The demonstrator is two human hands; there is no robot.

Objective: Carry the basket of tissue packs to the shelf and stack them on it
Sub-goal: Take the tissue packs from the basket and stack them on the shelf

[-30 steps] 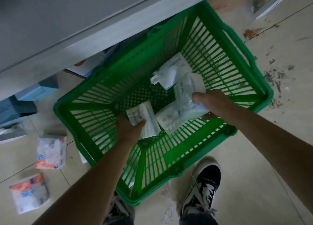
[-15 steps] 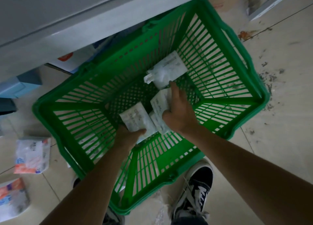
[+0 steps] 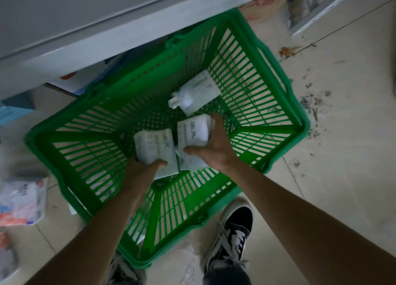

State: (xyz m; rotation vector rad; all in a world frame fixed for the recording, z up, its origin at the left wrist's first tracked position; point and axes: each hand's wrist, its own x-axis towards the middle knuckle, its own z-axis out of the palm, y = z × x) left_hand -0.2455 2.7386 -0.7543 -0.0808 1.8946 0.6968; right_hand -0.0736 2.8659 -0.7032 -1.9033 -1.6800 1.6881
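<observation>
Right hand [image 3: 216, 147]: grip now wrapped around white plastic-wrapped tissue pack [image 3: 194, 132], thumb on near edge, fingers over far side; half second ago palm lay flat on top. Left hand [image 3: 147, 170]: grip clamped on second white tissue pack [image 3: 155, 148], same hold as before (pack touching right one). Third white pack [image 3: 196, 95] unmoved, loose on floor of green slatted plastic basket [image 3: 90, 122]. Basket on tiled floor [image 3: 342, 156], beneath grey shelf edge [image 3: 96, 46].

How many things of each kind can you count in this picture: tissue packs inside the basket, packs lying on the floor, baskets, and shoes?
Tissue packs in the green basket: 3
Packs on the floor at left: 2
Baskets: 1
Shoes: 2
Total: 8
</observation>
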